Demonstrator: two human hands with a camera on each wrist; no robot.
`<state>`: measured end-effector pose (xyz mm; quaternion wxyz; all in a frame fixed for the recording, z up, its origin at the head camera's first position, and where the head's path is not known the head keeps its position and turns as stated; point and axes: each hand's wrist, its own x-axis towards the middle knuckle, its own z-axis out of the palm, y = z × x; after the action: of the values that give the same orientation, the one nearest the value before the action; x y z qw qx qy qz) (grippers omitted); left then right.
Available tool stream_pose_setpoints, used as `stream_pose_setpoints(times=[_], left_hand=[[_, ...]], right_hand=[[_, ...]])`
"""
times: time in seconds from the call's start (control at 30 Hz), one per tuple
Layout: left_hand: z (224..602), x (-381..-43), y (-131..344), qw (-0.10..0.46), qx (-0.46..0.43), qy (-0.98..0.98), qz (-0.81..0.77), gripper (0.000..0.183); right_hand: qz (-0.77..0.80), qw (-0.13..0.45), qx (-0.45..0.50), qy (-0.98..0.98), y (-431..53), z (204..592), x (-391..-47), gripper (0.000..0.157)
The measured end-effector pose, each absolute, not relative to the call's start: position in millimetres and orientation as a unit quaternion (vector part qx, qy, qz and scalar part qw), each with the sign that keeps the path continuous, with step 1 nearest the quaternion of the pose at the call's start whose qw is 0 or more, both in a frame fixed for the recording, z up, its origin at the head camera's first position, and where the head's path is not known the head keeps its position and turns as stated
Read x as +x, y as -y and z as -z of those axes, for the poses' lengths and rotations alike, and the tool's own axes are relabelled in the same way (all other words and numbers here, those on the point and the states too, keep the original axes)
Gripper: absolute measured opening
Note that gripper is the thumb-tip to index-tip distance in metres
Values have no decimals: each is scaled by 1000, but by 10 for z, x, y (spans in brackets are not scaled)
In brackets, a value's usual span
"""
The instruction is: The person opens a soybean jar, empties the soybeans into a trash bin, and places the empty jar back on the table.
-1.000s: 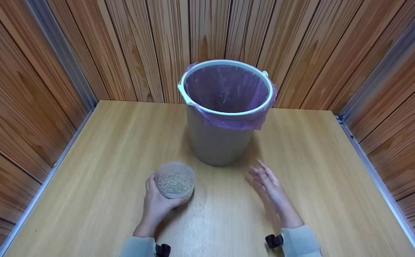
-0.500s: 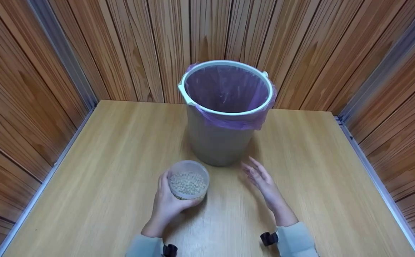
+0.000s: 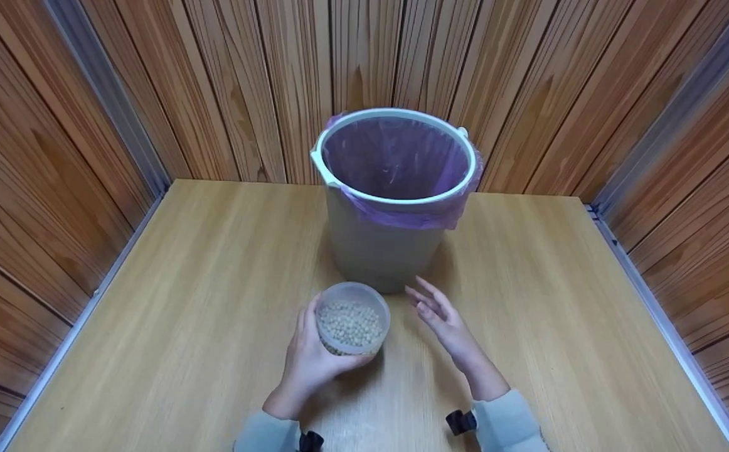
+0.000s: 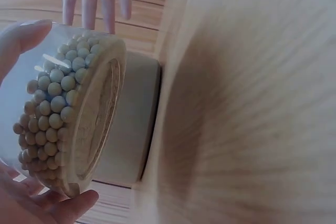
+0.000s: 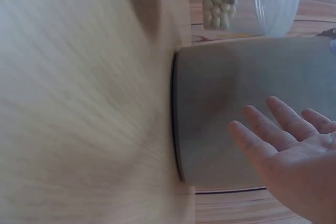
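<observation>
Left hand [image 3: 308, 362] grips a clear cup [image 3: 357, 293] of little balls [image 3: 349, 323], held above the table [image 3: 201, 295], in front of a bin [image 3: 383, 254] with a purple bag [image 3: 396, 157], right hand [image 3: 449, 329] near the cup, fingers stretched out

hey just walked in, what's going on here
A person's left hand grips a clear plastic tub by its side, holding it above the table. The tub is partly filled with small, pale round beads. The right hand holds nothing, its fingers extended to the right of the tub. Just beyond both hands, a grey bin stands upright on the table, lined with a purple bag folded over its rim.
</observation>
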<state>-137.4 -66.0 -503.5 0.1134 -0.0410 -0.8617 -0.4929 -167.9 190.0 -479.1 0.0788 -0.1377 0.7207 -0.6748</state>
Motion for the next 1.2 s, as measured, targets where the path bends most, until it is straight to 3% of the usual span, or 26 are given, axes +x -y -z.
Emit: stream_pose_setpoints(times=[0.4, 1.2], left_hand=[[4973, -1369, 500, 111, -79, 856, 499, 126], [4906, -1342, 317, 134, -73, 871, 467, 120]], right_hand=[[671, 101, -159, -717, -1731, 4750, -1629, 64], [634, 93, -136, -755, -1613, 4768, -1532, 111]])
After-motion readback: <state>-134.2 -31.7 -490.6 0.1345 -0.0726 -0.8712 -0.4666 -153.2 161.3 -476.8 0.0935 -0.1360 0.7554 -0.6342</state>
